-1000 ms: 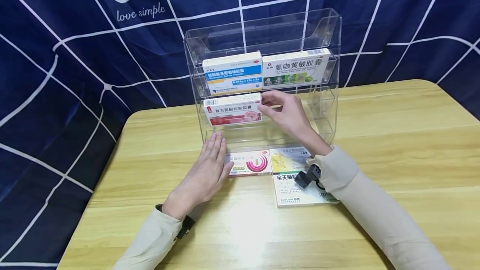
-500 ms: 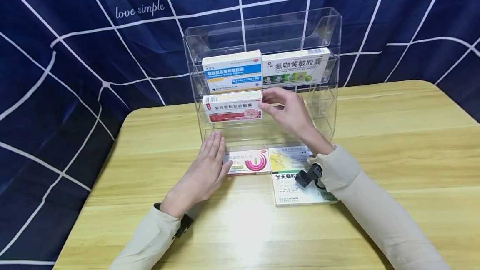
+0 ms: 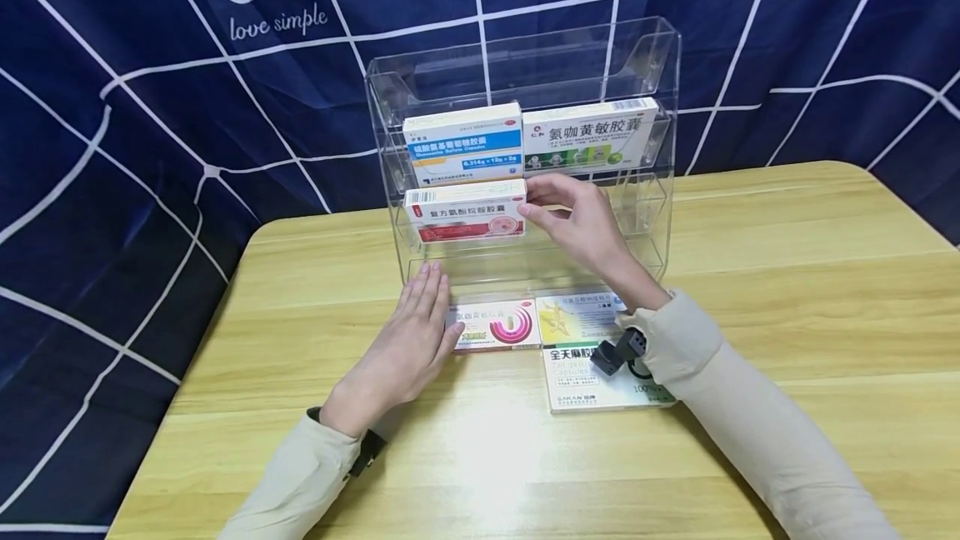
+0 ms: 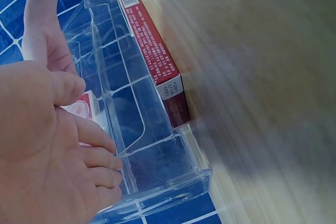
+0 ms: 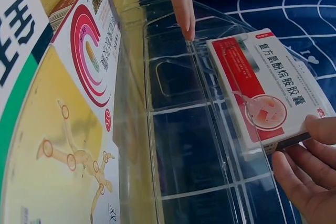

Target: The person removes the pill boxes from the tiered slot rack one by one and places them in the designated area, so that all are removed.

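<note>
A white and red medicine box [image 3: 465, 215] stands in the left half of a middle tier of the clear plastic display rack [image 3: 487, 269]. My right hand [image 3: 581, 222] holds its right end, thumb on the front face and fingers at the end and behind, as the right wrist view shows of the box [image 5: 262, 90] and hand [image 5: 310, 174]. With straight fingers, my left hand [image 3: 405, 344] touches the rack's lower left front. Its palm side shows in the left wrist view, with the hand [image 4: 63, 145] holding nothing.
Above stand a blue and white box [image 3: 465, 148] and a green and white box [image 3: 592, 136]. On the wooden table before the rack lie a pink-ringed box [image 3: 498, 325], a yellow box [image 3: 573, 317] and a green-striped box [image 3: 592, 390]. A blue checked cloth [image 3: 300, 123] hangs behind.
The red and white box has risen very slightly, covering a bit more of the blue box's lower edge, with my right hand still on it. My left hand has stayed in place.
</note>
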Action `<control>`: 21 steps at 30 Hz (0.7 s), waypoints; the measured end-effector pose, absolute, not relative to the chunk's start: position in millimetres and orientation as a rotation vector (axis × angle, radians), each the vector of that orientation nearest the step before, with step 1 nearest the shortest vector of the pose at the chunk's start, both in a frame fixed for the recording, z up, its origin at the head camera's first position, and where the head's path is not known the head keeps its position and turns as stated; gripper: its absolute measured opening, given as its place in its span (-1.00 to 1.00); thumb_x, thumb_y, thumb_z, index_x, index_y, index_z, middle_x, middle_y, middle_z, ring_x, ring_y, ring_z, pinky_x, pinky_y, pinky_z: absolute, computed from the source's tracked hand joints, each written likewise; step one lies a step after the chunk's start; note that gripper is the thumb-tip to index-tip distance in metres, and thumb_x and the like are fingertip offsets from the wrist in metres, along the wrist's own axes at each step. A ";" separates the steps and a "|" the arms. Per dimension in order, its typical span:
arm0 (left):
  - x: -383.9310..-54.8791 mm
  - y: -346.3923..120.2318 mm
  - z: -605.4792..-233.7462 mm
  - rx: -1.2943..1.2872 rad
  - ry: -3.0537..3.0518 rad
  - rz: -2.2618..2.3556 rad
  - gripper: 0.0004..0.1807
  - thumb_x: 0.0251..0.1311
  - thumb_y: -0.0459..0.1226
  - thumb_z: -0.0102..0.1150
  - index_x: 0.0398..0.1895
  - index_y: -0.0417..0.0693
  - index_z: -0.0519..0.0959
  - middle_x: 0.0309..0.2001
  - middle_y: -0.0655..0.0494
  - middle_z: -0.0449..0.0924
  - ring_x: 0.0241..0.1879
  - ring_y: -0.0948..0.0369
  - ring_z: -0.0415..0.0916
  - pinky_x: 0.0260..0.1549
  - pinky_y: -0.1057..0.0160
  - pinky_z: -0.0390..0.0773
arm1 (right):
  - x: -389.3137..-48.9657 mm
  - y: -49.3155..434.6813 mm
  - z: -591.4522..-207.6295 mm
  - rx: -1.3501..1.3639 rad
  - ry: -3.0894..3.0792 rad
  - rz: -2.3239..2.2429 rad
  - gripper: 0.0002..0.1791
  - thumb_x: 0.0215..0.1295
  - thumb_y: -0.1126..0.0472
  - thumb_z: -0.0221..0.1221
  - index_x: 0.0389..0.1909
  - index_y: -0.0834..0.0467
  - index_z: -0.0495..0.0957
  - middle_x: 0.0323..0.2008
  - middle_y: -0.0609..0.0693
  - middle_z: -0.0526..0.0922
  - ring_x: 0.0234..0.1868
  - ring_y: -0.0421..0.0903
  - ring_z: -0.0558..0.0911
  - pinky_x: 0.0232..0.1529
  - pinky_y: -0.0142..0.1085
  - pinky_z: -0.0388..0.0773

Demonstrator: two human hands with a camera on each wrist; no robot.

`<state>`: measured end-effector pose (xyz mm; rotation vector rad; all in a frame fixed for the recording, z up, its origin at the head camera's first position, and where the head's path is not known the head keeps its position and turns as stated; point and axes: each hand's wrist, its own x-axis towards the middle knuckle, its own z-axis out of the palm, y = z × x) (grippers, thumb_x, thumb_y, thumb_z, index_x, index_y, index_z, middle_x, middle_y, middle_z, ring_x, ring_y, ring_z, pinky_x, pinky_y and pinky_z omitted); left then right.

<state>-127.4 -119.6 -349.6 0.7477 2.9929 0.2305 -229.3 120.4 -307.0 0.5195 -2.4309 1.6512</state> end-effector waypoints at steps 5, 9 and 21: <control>-128.5 -121.5 -348.9 0.759 3.006 0.232 -0.31 0.52 -0.06 -0.38 0.44 -0.44 -0.05 0.49 -0.32 -0.28 0.49 -0.08 -0.41 0.43 0.02 -0.26 | -229.6 119.3 -304.2 0.515 -2.411 1.671 -0.63 0.24 0.27 0.28 0.06 0.28 0.56 -0.06 0.18 0.67 -0.06 0.00 0.66 -0.01 -0.30 0.61; -129.4 -122.8 -348.4 0.758 3.013 0.232 -0.31 0.52 -0.06 -0.38 0.44 -0.44 -0.04 0.49 -0.32 -0.27 0.49 -0.08 -0.40 0.43 0.02 -0.26 | -229.6 118.7 -302.0 0.516 -2.406 1.669 -0.63 0.24 0.26 0.29 0.05 0.27 0.56 -0.06 0.17 0.68 -0.06 -0.01 0.65 0.00 -0.29 0.60; -128.7 -121.2 -351.5 0.761 3.005 0.240 -0.30 0.52 -0.02 -0.42 0.45 -0.44 -0.05 0.49 -0.32 -0.25 0.49 -0.11 -0.35 0.42 0.02 -0.25 | -224.1 127.8 -300.8 0.502 -2.383 1.670 -0.63 0.25 0.28 0.27 0.07 0.29 0.55 -0.05 0.18 0.66 -0.05 -0.05 0.64 -0.03 -0.39 0.60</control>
